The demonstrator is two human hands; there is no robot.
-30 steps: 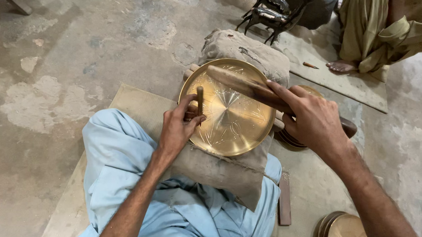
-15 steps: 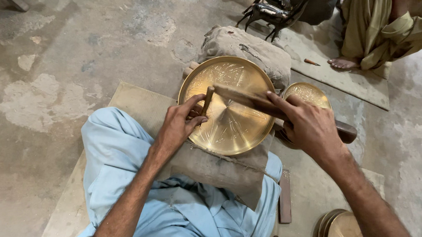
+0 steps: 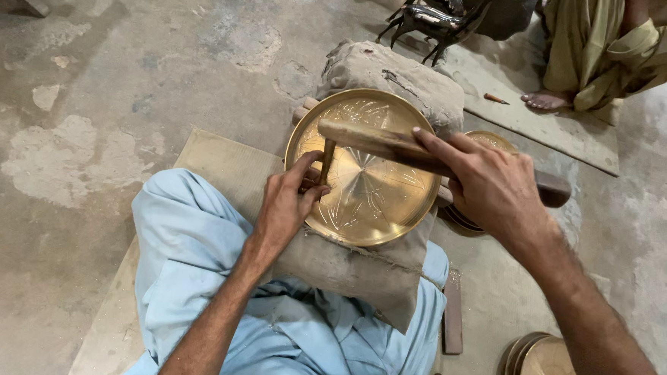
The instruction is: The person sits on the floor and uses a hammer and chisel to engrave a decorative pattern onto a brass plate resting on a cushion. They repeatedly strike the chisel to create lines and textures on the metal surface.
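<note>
A round brass plate point(image 3: 370, 205) with an engraved star pattern lies on a grey sandbag cushion point(image 3: 344, 268) across my lap. My left hand point(image 3: 283, 204) pinches a thin chisel point(image 3: 326, 158) that stands upright on the plate's left part. My right hand point(image 3: 493, 188) grips a long wooden mallet point(image 3: 366, 140), held flat above the plate with its head over the chisel's top.
Another brass plate point(image 3: 496, 141) peeks out behind my right hand. A stack of brass plates point(image 3: 541, 369) sits at the lower right. A second sandbag point(image 3: 393, 73) lies beyond the plate. A seated person's foot point(image 3: 547, 102) and a dark metal stand point(image 3: 430, 17) are at the top.
The mallet has come down from a raised slant toward the chisel's top. My left hand has shifted the chisel slightly along the plate.
</note>
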